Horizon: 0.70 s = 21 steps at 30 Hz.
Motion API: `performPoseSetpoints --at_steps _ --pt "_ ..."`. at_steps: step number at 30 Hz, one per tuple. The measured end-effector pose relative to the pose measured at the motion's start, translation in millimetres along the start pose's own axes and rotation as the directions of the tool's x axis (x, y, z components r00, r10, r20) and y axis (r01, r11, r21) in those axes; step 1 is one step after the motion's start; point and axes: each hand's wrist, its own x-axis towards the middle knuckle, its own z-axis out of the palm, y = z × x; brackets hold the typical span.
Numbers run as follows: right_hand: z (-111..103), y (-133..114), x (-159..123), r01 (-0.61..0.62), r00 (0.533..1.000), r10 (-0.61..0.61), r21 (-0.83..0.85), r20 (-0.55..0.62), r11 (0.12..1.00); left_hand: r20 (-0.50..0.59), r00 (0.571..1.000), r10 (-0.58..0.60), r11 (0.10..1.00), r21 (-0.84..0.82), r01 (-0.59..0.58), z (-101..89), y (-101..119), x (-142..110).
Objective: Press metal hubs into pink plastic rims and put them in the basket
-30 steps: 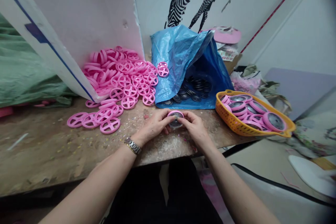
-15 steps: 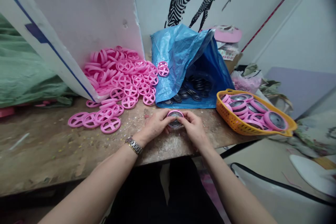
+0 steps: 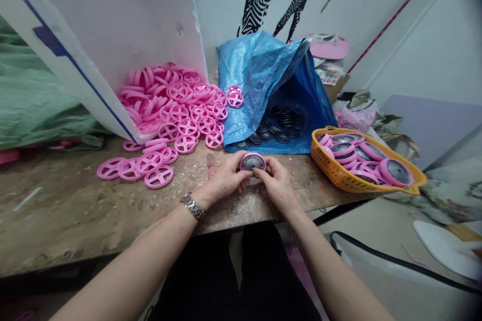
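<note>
Both of my hands hold one small wheel (image 3: 252,162), a pink rim with a dark grey disc set in it, tilted up toward me just above the worn wooden bench (image 3: 75,210). My left hand (image 3: 225,179), with a metal watch at the wrist, pinches its left edge. My right hand (image 3: 276,182) pinches its right edge. A heap of loose pink spoked rims (image 3: 176,110) lies to the left. An open blue plastic bag (image 3: 259,85) behind the hands holds several dark discs (image 3: 280,125).
An orange basket (image 3: 335,173) at the right holds several pink wheels with grey discs. A white foam board (image 3: 105,35) leans at the back left, beside green cloth (image 3: 33,105). The bench's front edge runs just under my wrists. Clutter sits at the far right.
The wheel has been lifted and tilted so that its grey face shows fully; both hands keep their grip and have barely shifted.
</note>
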Motion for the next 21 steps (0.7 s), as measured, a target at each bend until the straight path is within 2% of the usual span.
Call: performPoseSetpoints --at_steps 5,11,14,21 --pt "-1 -4 1 -0.051 0.997 0.05 0.029 0.059 0.998 -0.002 1.0 -0.004 0.999 -0.044 0.004 -0.2 -2 2" --pt "-1 -12 -1 -0.038 0.999 0.038 0.005 0.025 0.999 0.099 0.995 -0.018 0.997 -0.075 0.026 -1.0 -6 5" --pt "-1 -12 -3 -0.052 0.998 0.051 0.021 0.027 0.998 0.113 0.994 0.0 0.998 -0.068 0.008 -3.8 -6 5" --pt "-11 -21 -4 0.017 0.998 -0.011 -0.091 0.064 0.996 0.129 0.991 0.029 0.998 -0.066 -0.02 -2.4 0 4"
